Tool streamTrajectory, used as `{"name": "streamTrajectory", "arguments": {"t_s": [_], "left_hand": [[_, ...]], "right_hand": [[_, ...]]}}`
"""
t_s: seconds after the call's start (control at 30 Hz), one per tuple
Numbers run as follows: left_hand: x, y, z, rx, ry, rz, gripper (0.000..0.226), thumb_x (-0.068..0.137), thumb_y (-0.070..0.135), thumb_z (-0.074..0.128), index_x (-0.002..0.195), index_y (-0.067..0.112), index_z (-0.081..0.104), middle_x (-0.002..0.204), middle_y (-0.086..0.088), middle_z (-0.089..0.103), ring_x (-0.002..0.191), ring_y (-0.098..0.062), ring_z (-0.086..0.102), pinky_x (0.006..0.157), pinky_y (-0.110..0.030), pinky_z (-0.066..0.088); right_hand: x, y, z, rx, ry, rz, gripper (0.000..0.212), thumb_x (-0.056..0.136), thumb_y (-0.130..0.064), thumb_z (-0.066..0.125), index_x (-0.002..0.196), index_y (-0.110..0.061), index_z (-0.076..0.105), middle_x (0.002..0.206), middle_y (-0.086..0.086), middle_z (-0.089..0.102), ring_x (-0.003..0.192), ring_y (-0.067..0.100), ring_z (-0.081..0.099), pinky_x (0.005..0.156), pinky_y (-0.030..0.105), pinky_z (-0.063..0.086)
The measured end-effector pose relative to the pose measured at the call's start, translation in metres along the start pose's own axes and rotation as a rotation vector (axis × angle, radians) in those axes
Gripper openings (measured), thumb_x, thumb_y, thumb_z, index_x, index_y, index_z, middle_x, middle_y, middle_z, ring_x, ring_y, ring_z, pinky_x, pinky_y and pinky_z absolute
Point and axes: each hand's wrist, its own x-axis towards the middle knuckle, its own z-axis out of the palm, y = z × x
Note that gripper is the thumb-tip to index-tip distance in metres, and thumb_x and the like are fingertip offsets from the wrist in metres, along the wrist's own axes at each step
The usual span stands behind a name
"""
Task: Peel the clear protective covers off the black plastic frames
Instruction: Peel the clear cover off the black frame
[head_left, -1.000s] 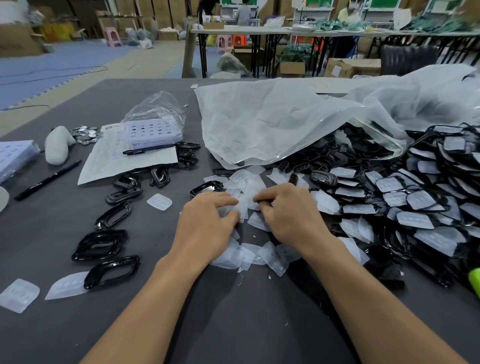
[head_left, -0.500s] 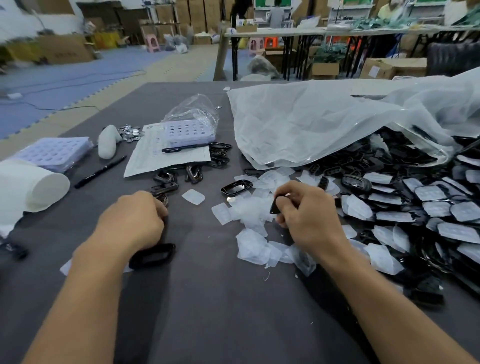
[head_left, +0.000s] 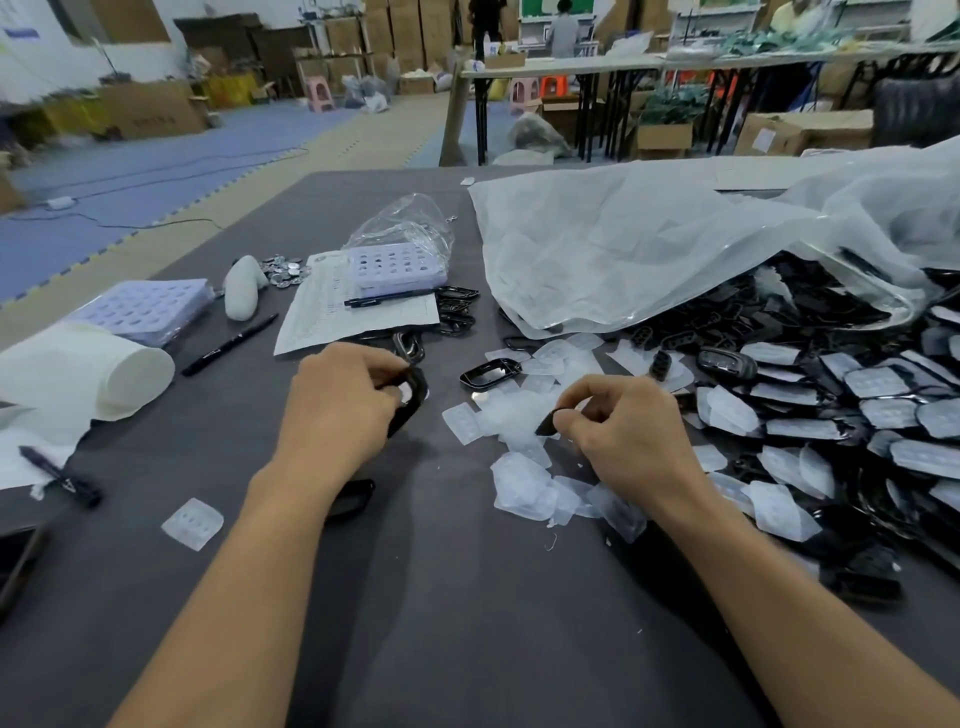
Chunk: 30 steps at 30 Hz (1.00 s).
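My left hand (head_left: 340, 402) grips a black plastic frame (head_left: 411, 397) by its near edge, just above the grey table. My right hand (head_left: 626, 428) pinches a small black piece (head_left: 548, 422) over a heap of peeled clear covers (head_left: 524, 467). A large pile of black frames with clear covers on them (head_left: 831, 410) lies to the right, spilling from a big plastic bag (head_left: 649, 249). One bare frame (head_left: 489, 373) lies between the hands, and another frame (head_left: 353, 499) sits partly hidden under my left forearm.
A paper sheet with a pen (head_left: 358, 312), lavender trays (head_left: 397, 265) (head_left: 137, 309), a white roll (head_left: 78, 369), a marker (head_left: 228, 344) and coins (head_left: 283, 270) lie at the left. A loose cover (head_left: 193, 522) sits near the left forearm. Several bare frames (head_left: 457, 306) are stacked behind.
My left hand moved left away from my right, then rose holding a black frame toward the centre. My right hand stayed over the covers, holding its black piece. The view shifted left.
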Motion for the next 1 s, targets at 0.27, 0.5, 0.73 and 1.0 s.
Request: {"name": "streamTrajectory", "arguments": {"t_s": [0.27, 0.5, 0.73, 1.0], "left_hand": [[-0.007, 0.009, 0.042, -0.604, 0.061, -0.102, 0.048, 0.084, -0.006, 0.073, 0.121, 0.024, 0.074, 0.096, 0.014, 0.079, 0.084, 0.003, 0.074, 0.083, -0.019, 0.059], [-0.041, 0.036, 0.064, -0.624, 0.025, -0.033, 0.021, 0.081, 0.009, 0.080, 0.092, 0.027, 0.079, 0.072, 0.010, 0.078, 0.063, -0.010, 0.076, 0.061, -0.032, 0.064], [-0.042, 0.038, 0.067, -0.677, -0.037, -0.039, 0.016, 0.086, 0.012, 0.081, 0.098, 0.022, 0.082, 0.075, 0.005, 0.079, 0.056, -0.013, 0.073, 0.051, -0.027, 0.058], [-0.040, 0.038, 0.067, -0.677, -0.160, 0.097, 0.020, 0.084, 0.014, 0.081, 0.089, 0.034, 0.085, 0.081, 0.009, 0.080, 0.078, -0.012, 0.077, 0.075, -0.032, 0.063]], "right_hand": [[-0.003, -0.007, -0.001, 0.083, 0.005, -0.027, 0.014, 0.085, -0.021, 0.075, 0.076, -0.031, 0.073, 0.067, -0.010, 0.074, 0.056, 0.011, 0.068, 0.056, 0.018, 0.053], [-0.003, -0.012, 0.007, 0.355, -0.026, 0.053, 0.031, 0.080, 0.000, 0.066, 0.084, -0.029, 0.077, 0.070, 0.006, 0.075, 0.054, 0.012, 0.062, 0.055, 0.023, 0.049], [-0.001, -0.010, 0.008, 0.421, -0.012, 0.091, 0.027, 0.076, -0.005, 0.068, 0.084, -0.028, 0.077, 0.071, 0.007, 0.075, 0.055, 0.014, 0.063, 0.052, 0.022, 0.047], [-0.001, -0.013, 0.007, 0.573, -0.191, 0.157, 0.029, 0.081, 0.013, 0.065, 0.077, -0.011, 0.081, 0.061, 0.012, 0.068, 0.053, 0.015, 0.058, 0.053, 0.027, 0.049]]}}
